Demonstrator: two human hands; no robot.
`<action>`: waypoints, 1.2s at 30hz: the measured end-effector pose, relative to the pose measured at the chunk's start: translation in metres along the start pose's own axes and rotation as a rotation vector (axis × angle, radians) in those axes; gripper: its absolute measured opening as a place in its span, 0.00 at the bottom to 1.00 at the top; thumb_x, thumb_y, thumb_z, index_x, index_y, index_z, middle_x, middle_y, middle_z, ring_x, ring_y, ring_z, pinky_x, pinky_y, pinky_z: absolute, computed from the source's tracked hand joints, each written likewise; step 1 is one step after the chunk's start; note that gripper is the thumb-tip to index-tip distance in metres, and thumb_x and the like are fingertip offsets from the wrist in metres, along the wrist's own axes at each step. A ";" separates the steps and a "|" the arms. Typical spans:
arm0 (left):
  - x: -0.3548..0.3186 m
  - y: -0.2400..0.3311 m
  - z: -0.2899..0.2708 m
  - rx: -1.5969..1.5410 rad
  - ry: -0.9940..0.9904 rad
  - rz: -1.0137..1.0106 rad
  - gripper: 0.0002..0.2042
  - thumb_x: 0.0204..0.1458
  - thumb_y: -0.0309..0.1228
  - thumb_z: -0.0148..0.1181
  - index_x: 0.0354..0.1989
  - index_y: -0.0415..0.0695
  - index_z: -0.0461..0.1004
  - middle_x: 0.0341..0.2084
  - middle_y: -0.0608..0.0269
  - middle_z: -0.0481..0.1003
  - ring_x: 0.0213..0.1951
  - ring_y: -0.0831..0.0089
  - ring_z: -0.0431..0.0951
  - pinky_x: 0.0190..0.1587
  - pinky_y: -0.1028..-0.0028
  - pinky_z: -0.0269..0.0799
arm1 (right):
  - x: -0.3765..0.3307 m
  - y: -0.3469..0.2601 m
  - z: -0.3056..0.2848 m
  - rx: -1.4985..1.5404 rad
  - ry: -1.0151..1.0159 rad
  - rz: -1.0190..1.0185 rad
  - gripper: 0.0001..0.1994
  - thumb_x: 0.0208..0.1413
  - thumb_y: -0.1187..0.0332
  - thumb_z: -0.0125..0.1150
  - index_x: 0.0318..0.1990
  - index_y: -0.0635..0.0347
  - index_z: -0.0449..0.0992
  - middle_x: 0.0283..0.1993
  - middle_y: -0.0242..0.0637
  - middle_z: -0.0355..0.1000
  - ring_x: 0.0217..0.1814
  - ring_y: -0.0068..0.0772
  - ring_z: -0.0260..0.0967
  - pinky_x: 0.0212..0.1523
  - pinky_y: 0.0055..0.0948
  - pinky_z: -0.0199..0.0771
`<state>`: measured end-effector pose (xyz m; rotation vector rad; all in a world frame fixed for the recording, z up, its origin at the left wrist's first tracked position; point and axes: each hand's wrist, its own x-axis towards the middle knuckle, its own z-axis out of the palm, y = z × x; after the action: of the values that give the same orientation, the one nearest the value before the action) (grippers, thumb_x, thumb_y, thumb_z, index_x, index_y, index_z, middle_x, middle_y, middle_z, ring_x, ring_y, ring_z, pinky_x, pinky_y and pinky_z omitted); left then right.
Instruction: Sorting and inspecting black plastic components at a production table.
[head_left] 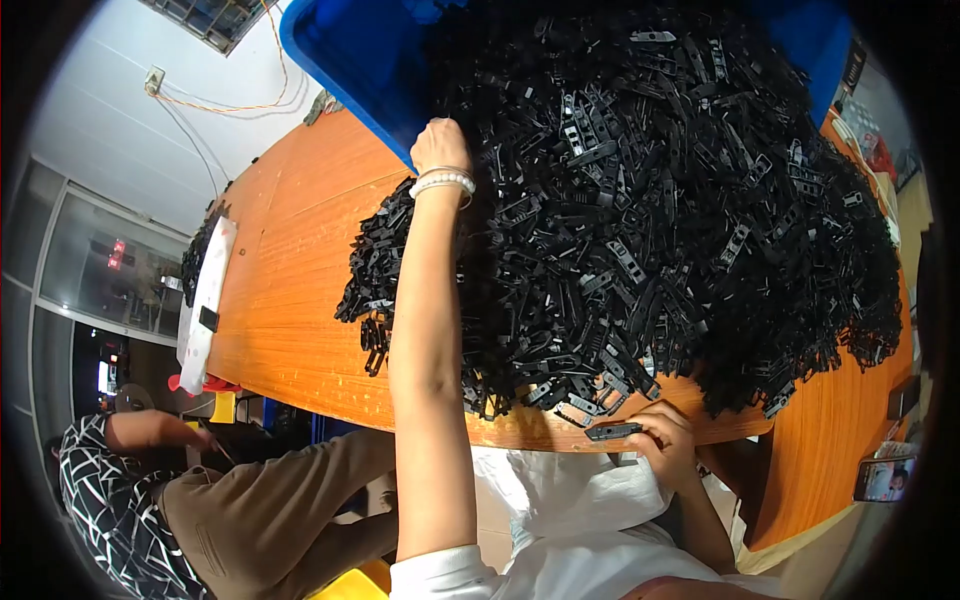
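A large heap of small black plastic clip-like parts (620,220) spreads over the wooden table and runs back into a blue bin (345,75). My left arm reaches far forward over the left part of the heap. My left hand (440,146), with a beaded bracelet at the wrist, is closed beside the bin's near left rim; its fingertips are hidden, so what it grips cannot be seen. At the table's front edge my right hand (668,442) pinches one black plastic clip (613,431), which points left, just in front of the heap.
Bare wood of the table (290,270) shows left of the heap. A white board-like object (205,290) stands at its left end. Another person (270,510) sits at the lower left. A phone (885,479) with a lit screen is at the right edge. White plastic sheeting (570,490) covers my lap.
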<state>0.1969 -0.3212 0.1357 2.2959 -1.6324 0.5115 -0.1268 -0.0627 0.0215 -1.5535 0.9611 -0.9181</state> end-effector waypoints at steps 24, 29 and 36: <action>-0.055 0.029 -0.031 -0.483 -0.033 0.339 0.07 0.35 0.27 0.60 0.23 0.38 0.75 0.25 0.50 0.73 0.34 0.55 0.73 0.39 0.64 0.68 | -0.003 0.006 0.003 -0.009 0.025 -0.082 0.08 0.40 0.85 0.53 0.32 0.72 0.71 0.31 0.38 0.66 0.28 0.23 0.67 0.27 0.19 0.69; -0.057 0.016 -0.023 -1.112 0.156 0.027 0.06 0.44 0.25 0.57 0.25 0.35 0.75 0.21 0.67 0.74 0.22 0.81 0.69 0.28 0.80 0.66 | -0.002 0.007 0.005 0.005 0.033 -0.077 0.08 0.41 0.84 0.54 0.32 0.71 0.71 0.31 0.38 0.66 0.28 0.23 0.66 0.27 0.19 0.68; -0.086 -0.005 -0.040 -2.103 -0.144 -0.357 0.10 0.46 0.17 0.46 0.38 0.35 0.61 0.33 0.45 0.69 0.35 0.56 0.73 0.44 0.59 0.70 | -0.003 0.003 0.007 -0.045 0.060 -0.106 0.09 0.41 0.82 0.55 0.33 0.69 0.71 0.31 0.38 0.66 0.29 0.25 0.66 0.28 0.20 0.67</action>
<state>0.1711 -0.2294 0.1336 0.7783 -0.6921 -1.0273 -0.1224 -0.0574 0.0176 -1.6355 0.9539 -1.0285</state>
